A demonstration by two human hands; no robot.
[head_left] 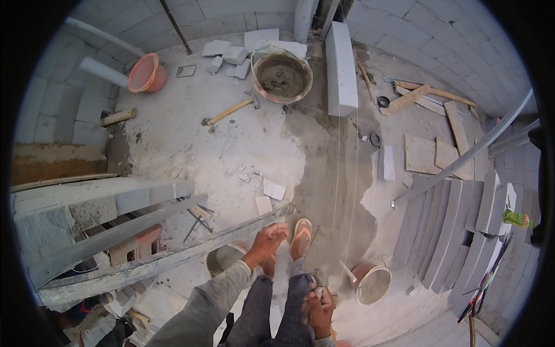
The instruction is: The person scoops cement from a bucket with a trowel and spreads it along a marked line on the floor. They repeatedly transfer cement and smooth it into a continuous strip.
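Note:
My left hand (269,242) is closed, its fingers curled together beside my sandalled foot (301,236); whatever it may hold is hidden. Low in front of me, my right hand (319,311) grips a small greyish thing too unclear to name. Two thin white strings (356,173) stretch from near my right hand toward a tall pale block (342,72). Under them a strip of wet grey mortar (324,168) spreads over the floor. Beside my right hand stands a bucket of mortar (374,284) with a pale handle sticking out of it.
A large mortar bucket (281,76), a hammer (229,111) and broken blocks (234,55) lie ahead. Long bars (162,253) cross at left, above another bucket (224,258). Stacked blocks (445,225), boards (422,154) and a slanting metal pole (462,156) occupy the right.

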